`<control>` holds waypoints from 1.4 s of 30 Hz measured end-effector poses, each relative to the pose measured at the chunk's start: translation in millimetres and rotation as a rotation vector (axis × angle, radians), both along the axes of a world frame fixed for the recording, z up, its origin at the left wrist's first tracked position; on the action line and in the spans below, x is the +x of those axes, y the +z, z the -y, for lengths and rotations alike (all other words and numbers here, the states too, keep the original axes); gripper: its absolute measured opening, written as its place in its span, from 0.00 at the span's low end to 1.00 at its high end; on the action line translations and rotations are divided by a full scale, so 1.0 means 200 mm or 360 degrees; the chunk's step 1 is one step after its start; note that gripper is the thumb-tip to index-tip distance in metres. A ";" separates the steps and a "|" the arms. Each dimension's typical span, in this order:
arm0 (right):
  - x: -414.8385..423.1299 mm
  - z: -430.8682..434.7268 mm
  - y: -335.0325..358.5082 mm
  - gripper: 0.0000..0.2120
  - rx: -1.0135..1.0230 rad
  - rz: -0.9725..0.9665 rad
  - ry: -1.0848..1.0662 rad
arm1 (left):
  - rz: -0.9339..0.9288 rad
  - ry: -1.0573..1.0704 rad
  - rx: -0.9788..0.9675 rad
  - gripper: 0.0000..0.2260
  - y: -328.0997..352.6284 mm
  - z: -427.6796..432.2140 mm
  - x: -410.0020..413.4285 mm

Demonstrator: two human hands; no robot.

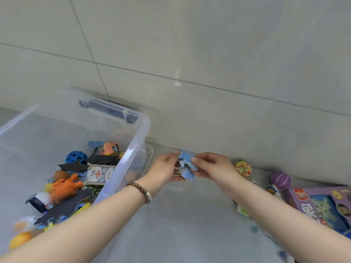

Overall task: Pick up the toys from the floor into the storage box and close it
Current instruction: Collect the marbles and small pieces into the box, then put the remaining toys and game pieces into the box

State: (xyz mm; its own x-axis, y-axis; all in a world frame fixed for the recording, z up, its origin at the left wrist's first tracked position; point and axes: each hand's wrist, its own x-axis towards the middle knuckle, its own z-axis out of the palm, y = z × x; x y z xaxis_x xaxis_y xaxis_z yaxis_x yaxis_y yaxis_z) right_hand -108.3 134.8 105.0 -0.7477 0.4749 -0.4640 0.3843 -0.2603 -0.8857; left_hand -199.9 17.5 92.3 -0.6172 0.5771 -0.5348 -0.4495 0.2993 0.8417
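Both hands hold a small stack of blue jigsaw pieces (187, 165) above the floor, just right of the clear storage box (139, 137). My left hand (165, 168) grips the stack from the left and beneath. My right hand (210, 165) pinches its top piece from the right. The box stands open at the left, holding several toys: a blue holed ball (76, 157), an orange figure (65, 187), a card pack (99, 175), an orange ball (109, 148).
On the floor at the right lie a yellow-green ball (243, 168), a purple ball (280, 179), a purple toy carton (321, 205) and small bits near my right forearm. A tiled wall runs close behind. The box's dark blue latch (109, 110) sits at its far rim.
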 end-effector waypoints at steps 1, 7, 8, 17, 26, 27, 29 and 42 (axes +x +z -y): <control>-0.04 0.05 0.09 0.01 0.0045 -0.0031 0.0006 | 0.0017 0.0043 0.0065 0.14 0.10 0.07 -0.01; -0.28 0.47 0.44 0.03 0.0037 -0.0074 0.0360 | -0.0295 0.0132 0.0074 0.10 0.49 0.62 -0.12; -0.32 0.54 0.46 0.07 0.0049 -0.0031 0.0456 | -0.0314 0.0189 0.0047 0.10 0.51 0.71 -0.14; -0.18 0.55 0.46 0.19 0.0459 0.0282 0.0591 | -0.0696 0.0248 -0.0545 0.35 0.62 0.96 -0.16; 0.78 -0.28 0.40 0.21 0.0611 0.0687 -0.0073 | -0.0649 -0.0747 -0.0317 0.22 0.50 -0.01 0.34; 0.89 -0.33 0.36 0.23 0.0670 0.0767 -0.0086 | -0.0618 -0.0858 -0.0385 0.23 0.41 -0.09 0.40; 1.06 -0.39 0.26 0.26 0.0695 0.0876 -0.0095 | -0.0565 -0.1022 -0.0538 0.27 0.24 -0.21 0.50; 1.28 -0.69 -0.50 0.44 0.0754 0.0833 0.0021 | -0.0352 -0.0976 -0.0792 0.27 -0.57 -0.72 0.77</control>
State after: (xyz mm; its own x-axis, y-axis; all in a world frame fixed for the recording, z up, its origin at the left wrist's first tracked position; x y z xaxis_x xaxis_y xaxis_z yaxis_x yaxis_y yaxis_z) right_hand 146.8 273.0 5.6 -0.4899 0.7073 -0.5096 0.7911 0.1152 -0.6007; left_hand -45.4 160.9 -21.2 -0.3902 0.5737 -0.7202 0.0765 0.7996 0.5956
